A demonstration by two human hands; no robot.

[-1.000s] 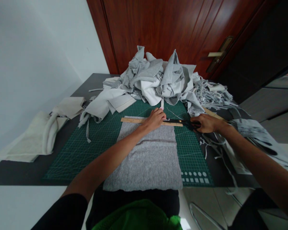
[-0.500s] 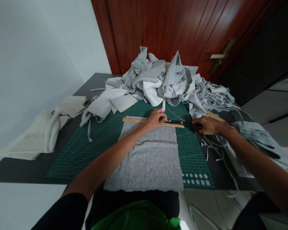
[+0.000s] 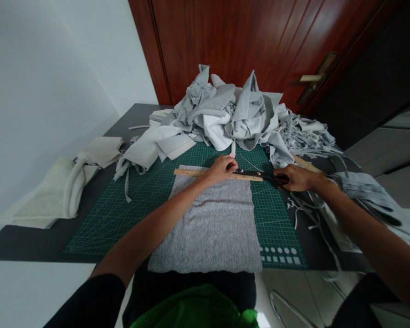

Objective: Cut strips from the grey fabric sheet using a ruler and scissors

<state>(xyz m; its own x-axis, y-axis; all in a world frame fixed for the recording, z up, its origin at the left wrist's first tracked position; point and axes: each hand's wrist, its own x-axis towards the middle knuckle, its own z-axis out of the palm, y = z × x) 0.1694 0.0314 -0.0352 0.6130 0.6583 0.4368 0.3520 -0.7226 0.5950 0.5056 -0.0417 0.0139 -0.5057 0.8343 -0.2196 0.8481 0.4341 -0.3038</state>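
Note:
A piece of heathered grey fabric (image 3: pixel 208 232) lies flat on the green cutting mat (image 3: pixel 273 218) and hangs slightly past the table's front edge. Across its far end lies a wooden ruler (image 3: pixel 189 172). My left hand (image 3: pixel 222 168) rests over the ruler, thumb and fingers pinched together at the fabric's far edge; the pinched bit is mostly hidden. In my right hand (image 3: pixel 292 177) are black scissors (image 3: pixel 259 174), fingers around the handles. Their blades point left along the ruler, tips close to my left fingertips.
A large heap of grey and white fabric (image 3: pixel 218 109) covers the back of the table, with shredded scraps (image 3: pixel 307 132) to its right. Cream fabric pieces (image 3: pixel 54 196) lie at the left. More strips and cloth (image 3: pixel 369 191) lie under my right forearm. Behind stands a wooden door (image 3: pixel 232 41).
The scissor blades have shifted slightly and look closer together. Both hands stay in nearly the same place, and the fabric and ruler have hardly moved.

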